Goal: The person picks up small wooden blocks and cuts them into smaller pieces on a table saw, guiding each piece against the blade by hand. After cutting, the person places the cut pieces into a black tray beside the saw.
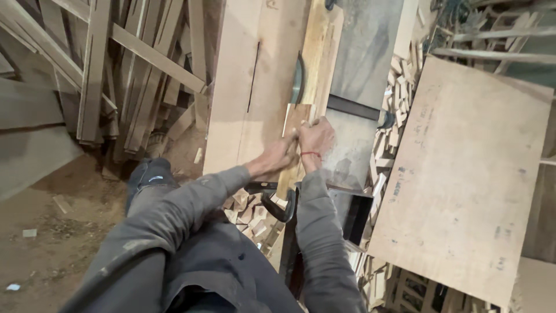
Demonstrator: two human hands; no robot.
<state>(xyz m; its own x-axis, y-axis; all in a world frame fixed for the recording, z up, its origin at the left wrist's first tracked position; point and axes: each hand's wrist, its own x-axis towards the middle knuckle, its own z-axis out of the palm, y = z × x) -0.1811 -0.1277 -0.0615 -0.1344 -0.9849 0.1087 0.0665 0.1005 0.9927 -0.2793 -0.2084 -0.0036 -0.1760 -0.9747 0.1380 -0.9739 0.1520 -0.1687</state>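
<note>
A person in grey sleeves leans over a table saw bench [243, 87], offcuts [249, 211] heaped below. Left hand [281, 155] and right hand [315, 139], side by side, press on 1 small wooden block [296, 116] lying on the bench just before the saw blade [298, 78]. Beyond, stacked planks [116, 64]; a plywood sheet [463, 168] at right.
</note>
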